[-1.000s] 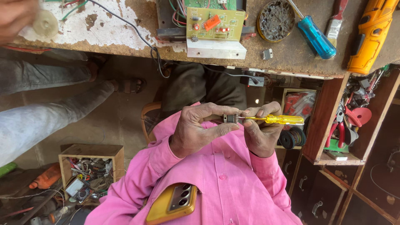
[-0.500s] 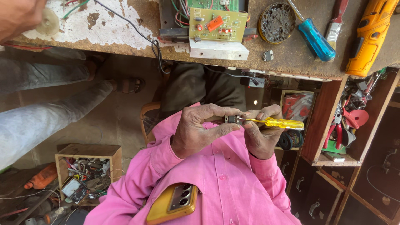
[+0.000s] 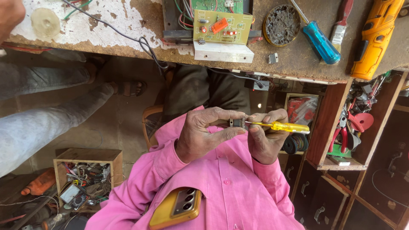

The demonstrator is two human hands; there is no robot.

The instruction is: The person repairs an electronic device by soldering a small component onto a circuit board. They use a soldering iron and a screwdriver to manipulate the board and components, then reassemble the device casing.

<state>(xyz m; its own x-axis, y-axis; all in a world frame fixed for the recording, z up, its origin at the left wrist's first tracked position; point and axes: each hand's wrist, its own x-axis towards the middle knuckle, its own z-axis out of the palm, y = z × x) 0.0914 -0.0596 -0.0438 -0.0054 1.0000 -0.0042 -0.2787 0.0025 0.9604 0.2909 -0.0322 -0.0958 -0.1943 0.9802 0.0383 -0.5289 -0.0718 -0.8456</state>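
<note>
1. Left hand (image 3: 204,134): thumb and fingers pinched on a small dark component (image 3: 237,123), held up in front of the pink shirt (image 3: 230,191), below the edge of the workbench (image 3: 128,44). We judge the grip wants to stay firm and low on the body, leaving the side facing the tool bare.
2. The component: small, dark, blocky; tiny ridges or pins seem to show on one side, too small to be sure.
3. Right hand (image 3: 266,136): fingers curled shut around a yellow-handled screwdriver (image 3: 279,126), its tip touching the component. We would keep the shaft level and the pressure light, so the tip does not slip toward the left fingers.
4. Further right: shelf of pliers (image 3: 347,136), well apart.
</note>
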